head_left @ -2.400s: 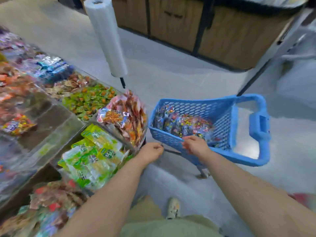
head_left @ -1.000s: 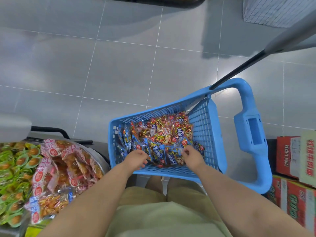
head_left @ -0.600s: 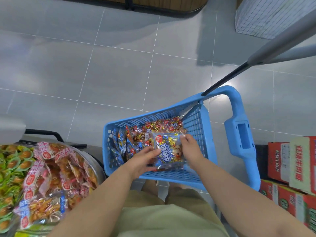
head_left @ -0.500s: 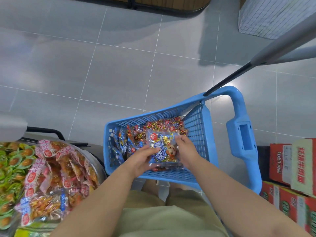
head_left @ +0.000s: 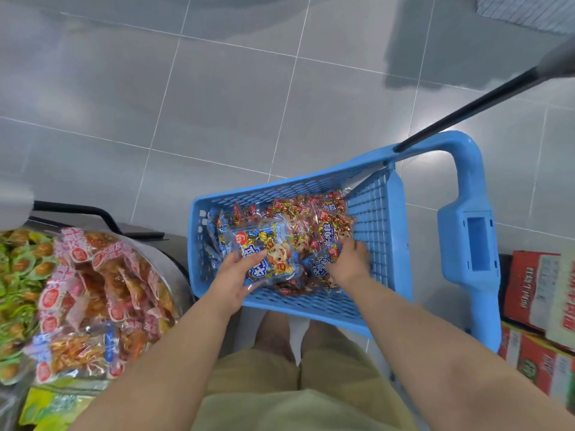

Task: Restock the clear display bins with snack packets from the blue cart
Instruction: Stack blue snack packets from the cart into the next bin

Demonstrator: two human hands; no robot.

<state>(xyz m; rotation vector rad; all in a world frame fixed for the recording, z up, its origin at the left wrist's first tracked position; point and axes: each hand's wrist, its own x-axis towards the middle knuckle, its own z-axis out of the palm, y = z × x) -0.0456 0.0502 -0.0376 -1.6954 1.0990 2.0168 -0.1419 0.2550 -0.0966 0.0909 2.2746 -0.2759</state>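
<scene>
Held packet: a clear plastic snack packet with a blue label and gold-wrapped sweets (head_left: 267, 256) lies face up, lifted just above the heap in the near-left part of the cart.
Left grip: the left grip (head_left: 235, 283) clasps that packet by its near-left edge, with the thumb on top and the fingers underneath.
Right grip: the right grip (head_left: 350, 262) is dug with curled fingers into the loose packets (head_left: 329, 219) at the cart's right side. I cannot tell whether it has one.
Cart: the blue plastic lattice cart (head_left: 378, 213) stands just ahead of the person's knees, with many packets inside.
Bins: a clear curved-walled display bin (head_left: 179, 272) heaped with red-labelled packets (head_left: 102, 284) sits just beside the cart's left wall. Green-wrapped snacks (head_left: 15, 275) lie further left.
Deciding relation: the bins lie to the left of the cart, on the left grip's side, so the left grip is nearer. The packet probably travels leftward over the cart's left rim.
Unknown: no bin holding matching packets is in view.
</scene>
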